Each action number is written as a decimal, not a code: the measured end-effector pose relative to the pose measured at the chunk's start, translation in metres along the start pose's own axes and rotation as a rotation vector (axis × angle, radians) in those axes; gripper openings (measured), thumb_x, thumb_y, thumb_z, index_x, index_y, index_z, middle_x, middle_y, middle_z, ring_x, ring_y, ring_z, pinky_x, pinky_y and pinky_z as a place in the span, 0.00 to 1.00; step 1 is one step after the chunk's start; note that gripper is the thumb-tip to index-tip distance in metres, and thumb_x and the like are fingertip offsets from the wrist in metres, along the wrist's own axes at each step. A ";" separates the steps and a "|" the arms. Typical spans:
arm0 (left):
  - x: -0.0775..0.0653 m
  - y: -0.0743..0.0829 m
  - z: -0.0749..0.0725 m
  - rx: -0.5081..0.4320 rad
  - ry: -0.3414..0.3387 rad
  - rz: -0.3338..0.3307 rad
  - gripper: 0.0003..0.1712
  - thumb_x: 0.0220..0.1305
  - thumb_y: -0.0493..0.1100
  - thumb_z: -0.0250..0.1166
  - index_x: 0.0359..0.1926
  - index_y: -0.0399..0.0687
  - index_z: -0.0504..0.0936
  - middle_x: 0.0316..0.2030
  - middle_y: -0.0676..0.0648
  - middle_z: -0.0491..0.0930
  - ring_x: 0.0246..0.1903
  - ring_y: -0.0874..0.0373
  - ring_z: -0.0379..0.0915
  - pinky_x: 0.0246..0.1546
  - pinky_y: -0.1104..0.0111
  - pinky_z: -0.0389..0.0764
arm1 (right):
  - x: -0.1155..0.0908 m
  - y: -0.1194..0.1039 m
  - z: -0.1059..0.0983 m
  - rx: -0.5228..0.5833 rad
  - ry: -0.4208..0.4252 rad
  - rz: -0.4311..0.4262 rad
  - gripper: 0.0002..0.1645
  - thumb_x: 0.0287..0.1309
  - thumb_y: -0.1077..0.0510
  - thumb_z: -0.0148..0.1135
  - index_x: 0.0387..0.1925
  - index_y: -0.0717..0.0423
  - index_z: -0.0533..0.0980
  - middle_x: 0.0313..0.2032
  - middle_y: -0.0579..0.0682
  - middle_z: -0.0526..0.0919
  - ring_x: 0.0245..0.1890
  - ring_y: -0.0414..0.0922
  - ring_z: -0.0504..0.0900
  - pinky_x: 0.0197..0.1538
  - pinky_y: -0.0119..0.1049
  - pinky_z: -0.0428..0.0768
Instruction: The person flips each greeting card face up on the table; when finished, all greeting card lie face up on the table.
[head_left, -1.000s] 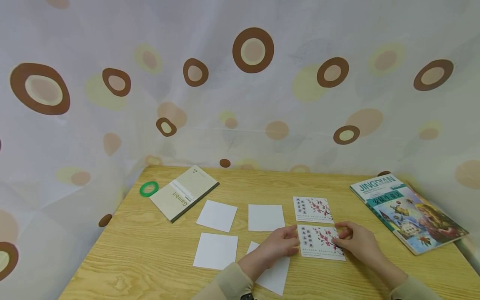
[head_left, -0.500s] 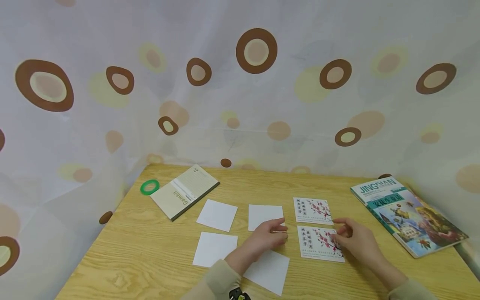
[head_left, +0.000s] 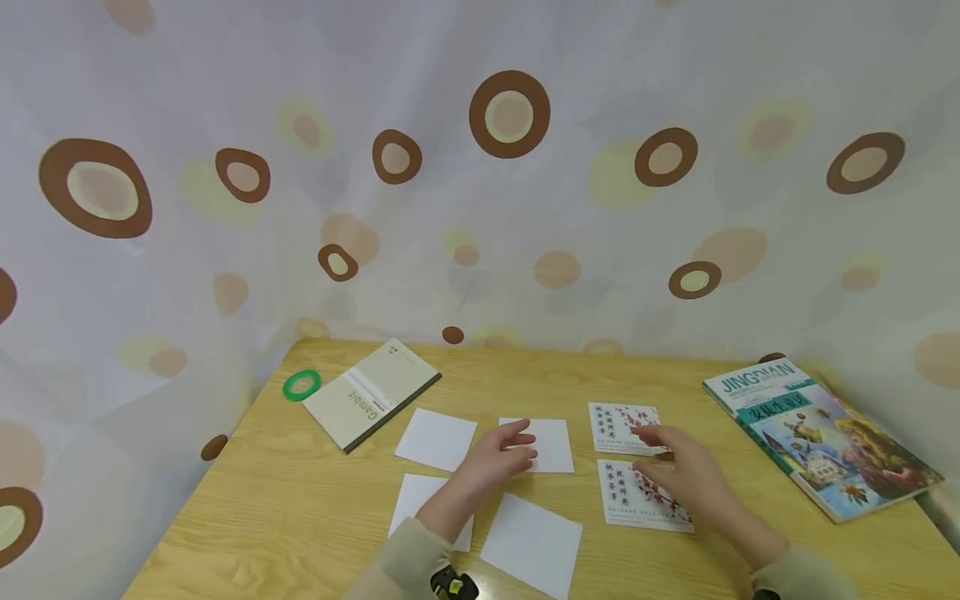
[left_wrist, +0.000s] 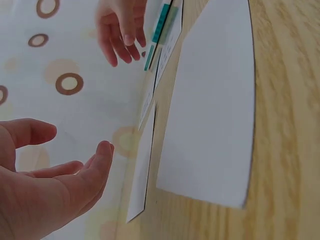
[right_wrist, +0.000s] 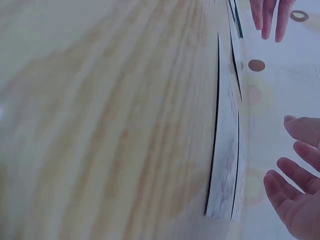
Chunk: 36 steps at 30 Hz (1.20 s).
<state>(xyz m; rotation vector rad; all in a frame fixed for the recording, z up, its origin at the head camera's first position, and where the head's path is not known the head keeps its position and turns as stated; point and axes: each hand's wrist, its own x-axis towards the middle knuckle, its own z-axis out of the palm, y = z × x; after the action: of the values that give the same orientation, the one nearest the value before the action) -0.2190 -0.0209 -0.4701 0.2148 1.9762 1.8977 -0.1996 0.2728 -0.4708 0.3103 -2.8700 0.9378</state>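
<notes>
In the head view two printed cards lie one behind the other at the centre right: a back card and a front card, both with dark characters and pink blossom branches. My right hand hovers over their right part, fingers spread and holding nothing. My left hand is raised above the blank white cards, its fingers loosely bent and apart in the left wrist view. Behind it lies a blank card; nearer me is a tilted blank card. Two more, a back-left card and a front-left card, lie left, the latter partly hidden by the forearm.
A beige notebook and a green tape ring lie at the back left of the wooden table. A colourful book lies at the right edge. Behind the table hangs a patterned cloth.
My left hand has moved left and up, away from the printed cards. My right hand has let go of the front card's edge and lifted over both cards. The cards stay in place.
</notes>
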 end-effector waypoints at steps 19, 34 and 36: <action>-0.009 0.001 -0.036 0.052 0.050 -0.008 0.34 0.69 0.38 0.56 0.73 0.33 0.60 0.69 0.28 0.63 0.62 0.38 0.70 0.64 0.53 0.74 | 0.022 -0.017 0.019 -0.041 -0.129 -0.275 0.34 0.56 0.60 0.71 0.64 0.61 0.72 0.64 0.64 0.74 0.64 0.65 0.70 0.61 0.63 0.72; -0.011 0.001 -0.039 0.020 0.022 -0.029 0.36 0.69 0.39 0.56 0.74 0.34 0.56 0.71 0.27 0.56 0.65 0.36 0.66 0.66 0.51 0.71 | 0.029 -0.023 0.027 -0.121 -0.290 -0.377 0.41 0.60 0.58 0.68 0.72 0.59 0.63 0.71 0.66 0.63 0.71 0.68 0.57 0.66 0.66 0.65; -0.011 0.001 -0.039 0.015 0.023 -0.030 0.36 0.68 0.38 0.56 0.74 0.34 0.56 0.71 0.27 0.56 0.65 0.35 0.67 0.65 0.51 0.71 | 0.031 -0.024 0.028 -0.127 -0.297 -0.396 0.41 0.60 0.58 0.67 0.72 0.58 0.63 0.71 0.66 0.62 0.71 0.68 0.58 0.66 0.66 0.64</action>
<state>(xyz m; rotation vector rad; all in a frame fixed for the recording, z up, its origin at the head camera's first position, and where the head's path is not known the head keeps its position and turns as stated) -0.2239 -0.0605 -0.4674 0.1677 1.9982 1.8747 -0.2253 0.2325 -0.4750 1.0368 -2.9314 0.6808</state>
